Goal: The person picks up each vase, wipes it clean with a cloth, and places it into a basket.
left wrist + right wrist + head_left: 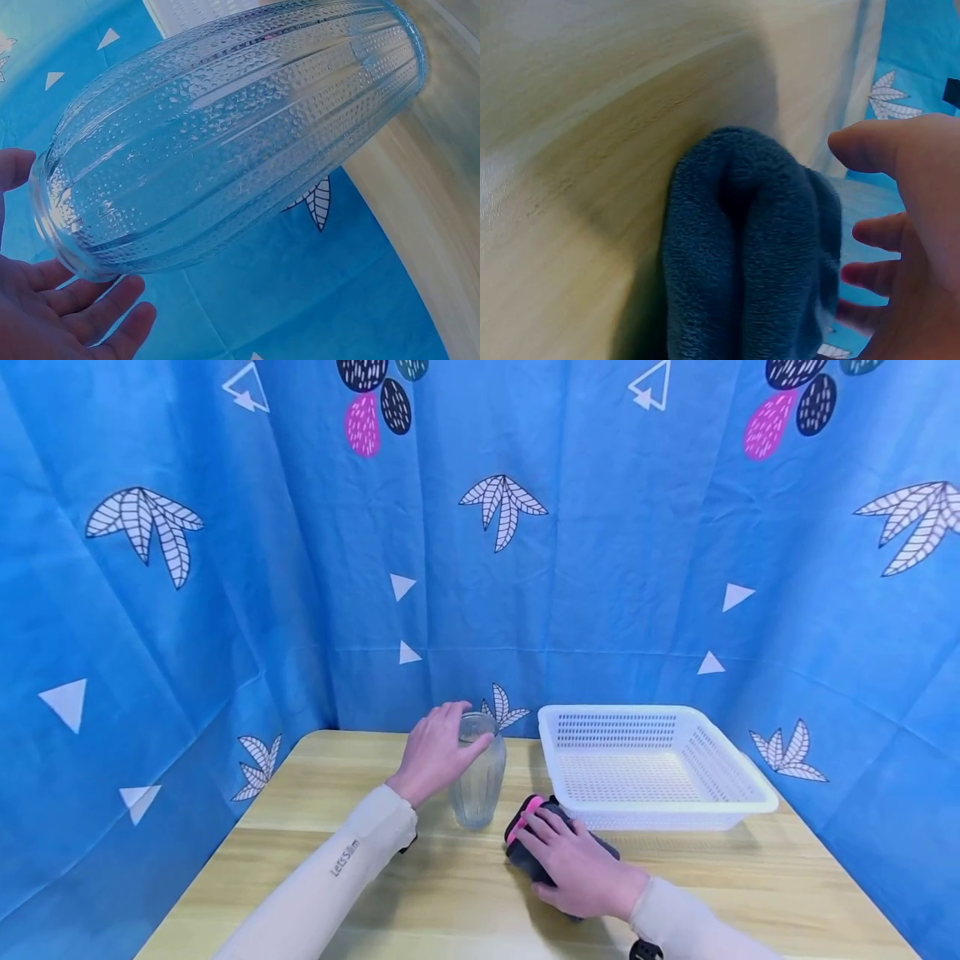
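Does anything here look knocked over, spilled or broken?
Nothing stands out: the clear ribbed glass vase and white perforated plastic basket stand upright, the dark fuzzy folded cloth is under the right hand, and no spill or crack shows.

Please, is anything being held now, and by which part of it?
The left hand is at the rim of the glass vase, but whether it grips cannot be told. The right hand is over the folded cloth, thumb apart: no grip shows.

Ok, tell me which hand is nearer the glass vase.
Left. The left hand is at the rim of the glass vase; the right hand is over the folded dark cloth, to the vase's right and nearer the person.
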`<state>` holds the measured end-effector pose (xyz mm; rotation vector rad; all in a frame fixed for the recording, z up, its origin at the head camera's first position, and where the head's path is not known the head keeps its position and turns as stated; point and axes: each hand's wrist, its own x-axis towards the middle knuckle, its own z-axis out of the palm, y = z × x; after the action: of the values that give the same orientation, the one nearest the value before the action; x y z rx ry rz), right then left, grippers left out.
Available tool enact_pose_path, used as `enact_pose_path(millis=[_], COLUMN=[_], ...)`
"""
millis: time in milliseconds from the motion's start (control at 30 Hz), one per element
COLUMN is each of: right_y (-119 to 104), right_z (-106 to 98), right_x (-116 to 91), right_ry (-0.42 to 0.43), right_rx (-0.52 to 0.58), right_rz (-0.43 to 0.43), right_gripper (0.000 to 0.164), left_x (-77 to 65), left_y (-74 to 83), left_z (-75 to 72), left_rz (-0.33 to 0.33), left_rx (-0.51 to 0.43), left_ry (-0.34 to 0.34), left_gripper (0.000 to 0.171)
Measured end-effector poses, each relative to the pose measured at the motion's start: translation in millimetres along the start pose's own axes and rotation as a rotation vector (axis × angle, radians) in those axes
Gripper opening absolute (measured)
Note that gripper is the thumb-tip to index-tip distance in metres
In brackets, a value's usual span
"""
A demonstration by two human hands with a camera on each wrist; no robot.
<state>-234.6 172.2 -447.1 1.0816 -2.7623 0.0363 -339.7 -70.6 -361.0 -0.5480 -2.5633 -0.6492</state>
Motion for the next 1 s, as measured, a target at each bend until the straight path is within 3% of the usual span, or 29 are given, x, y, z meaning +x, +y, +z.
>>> enact_pose_path(millis=[233, 400, 600, 867, 1000], right_y=[-3.4, -4.6, -3.6, -4.1, -4.2], right_z=[10.5, 16.9, 20.5, 18.7, 19.7], right_x=[4.4, 4.3, 0.9, -0.2, 0.6], right_ry=[-0.08, -0.142, -0.123, -0.157, -0.124], right_rx=[0.006, 0.002, -0.073, 0.053, 0.027], right_rz=[0.059, 0.1, 0.083, 0.146, 0.116], right_gripper=[0.076, 0.078, 0.073, 0.068, 0.066], left_x=[-1.0, 0.0, -0.5, -1.2, -1.5], left_y=[0.9, 3.2, 2.0, -0.2, -0.7], left_z=[-1.4, -3.5, -5.6, -10.9, -12.3], left_rz=[0.006, 0.0, 0.007, 0.018, 0.022], left_rx=[-0.002, -0.018, -0.032, -0.051, -0.054], left_ry=[-0.006, -0.051, -0.083, -0.12, -0.133], left_gripper=[0.061, 0.061, 0.059, 0.055, 0.053])
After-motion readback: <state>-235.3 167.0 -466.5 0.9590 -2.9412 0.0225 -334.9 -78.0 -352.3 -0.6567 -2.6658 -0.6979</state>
